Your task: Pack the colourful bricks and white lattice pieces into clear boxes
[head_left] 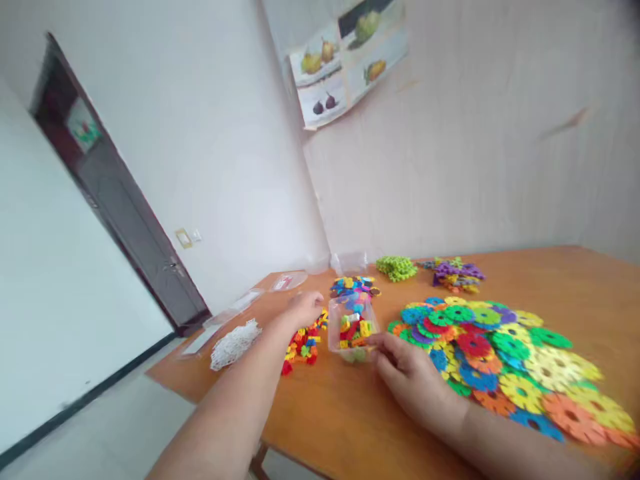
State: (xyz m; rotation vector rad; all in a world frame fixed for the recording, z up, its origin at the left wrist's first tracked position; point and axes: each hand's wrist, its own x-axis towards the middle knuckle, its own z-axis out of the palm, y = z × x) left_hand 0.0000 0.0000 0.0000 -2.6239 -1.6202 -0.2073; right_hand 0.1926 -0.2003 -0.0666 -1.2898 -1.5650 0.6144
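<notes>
My left hand [304,309] is over the far side of a pile of small building blocks [303,345] in red, yellow, orange, blue and green. Its fingers are curled together, and whatever they hold is hidden. A clear plastic box [334,333] stands just right of that pile, with several red, yellow and green blocks [356,328] inside. My right hand [405,370] is closed at the box's near right corner, thumb and fingers pinching the rim.
Right of the box spreads a large heap of notched plastic discs [510,363]. Behind are blue and mixed pieces [350,287], green pieces [397,268] and purple pieces [457,273]. White pieces [235,343] lie at the left, near flat clear bags [245,301]. Walls border the wooden table [320,413].
</notes>
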